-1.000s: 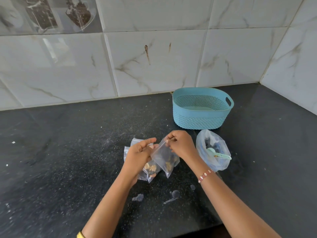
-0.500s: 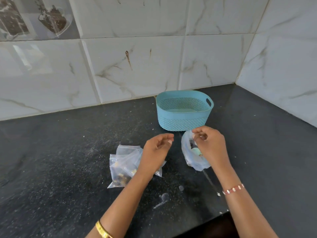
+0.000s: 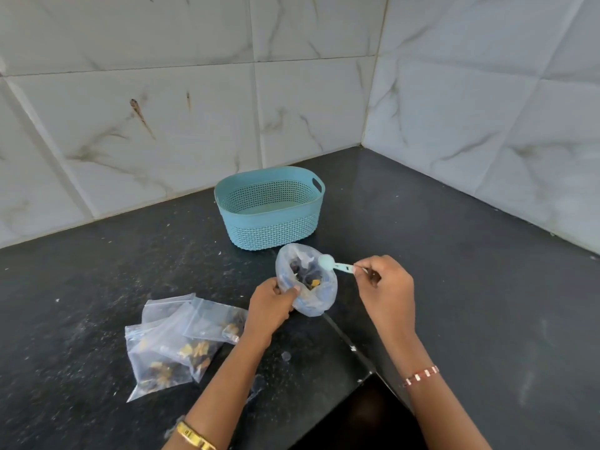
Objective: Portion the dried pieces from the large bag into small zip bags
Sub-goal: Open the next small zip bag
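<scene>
The large clear bag (image 3: 313,302) stands open on the black counter, with dark and yellow dried pieces (image 3: 308,278) showing inside. My left hand (image 3: 271,306) grips its near left rim. My right hand (image 3: 386,287) pinches the handle of a small pale-blue scoop (image 3: 332,264), whose bowl hangs over the bag's right rim. A pile of small zip bags (image 3: 181,339) holding dried pieces lies flat to the left of my left arm.
A teal perforated basket (image 3: 269,233) stands just behind the large bag, near the tiled wall. The marble-tiled walls meet in a corner at the back right. The counter's front edge (image 3: 350,347) steps in below my right arm.
My hands let go of the small zip bag, which now lies on the pile at left. The left hand took the large bag's rim and the right hand picked up the scoop.
</scene>
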Available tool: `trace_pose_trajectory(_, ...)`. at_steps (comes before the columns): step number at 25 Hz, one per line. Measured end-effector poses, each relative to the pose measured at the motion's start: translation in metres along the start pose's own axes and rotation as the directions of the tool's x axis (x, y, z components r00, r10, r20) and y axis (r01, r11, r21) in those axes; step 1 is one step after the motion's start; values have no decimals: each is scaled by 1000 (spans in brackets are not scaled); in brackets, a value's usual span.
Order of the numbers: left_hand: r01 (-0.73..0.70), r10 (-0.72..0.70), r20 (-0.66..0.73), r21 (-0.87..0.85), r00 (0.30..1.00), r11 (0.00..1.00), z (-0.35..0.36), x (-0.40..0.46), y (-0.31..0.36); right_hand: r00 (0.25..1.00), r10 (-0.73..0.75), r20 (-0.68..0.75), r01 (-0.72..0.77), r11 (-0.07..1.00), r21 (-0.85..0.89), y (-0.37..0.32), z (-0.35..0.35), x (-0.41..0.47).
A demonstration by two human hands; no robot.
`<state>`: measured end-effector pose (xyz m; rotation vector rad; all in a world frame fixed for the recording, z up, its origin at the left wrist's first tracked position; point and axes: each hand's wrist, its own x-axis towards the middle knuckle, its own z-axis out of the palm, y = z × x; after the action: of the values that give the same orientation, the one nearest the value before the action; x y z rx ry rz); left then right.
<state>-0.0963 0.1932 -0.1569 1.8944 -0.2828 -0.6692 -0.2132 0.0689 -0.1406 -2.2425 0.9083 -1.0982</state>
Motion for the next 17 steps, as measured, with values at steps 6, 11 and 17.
trace_pose_trajectory(6, -23, 25, -70, 41, 997, 999, -2, 4, -8, 1000, 21, -13, -23, 984, -179, 34, -1, -12)
trace_pose_trajectory(11, -59, 72, -144, 93, 987, 994, 0, 2, -13, 983, -28, 184, 91, 936, -339, 33, 15, -22)
trace_pose_trajectory(17, -143, 178, -166, 203, 970, 969, 1, -3, -11, 950, 86, 300, -65, 995, -78, 3, 37, 3)
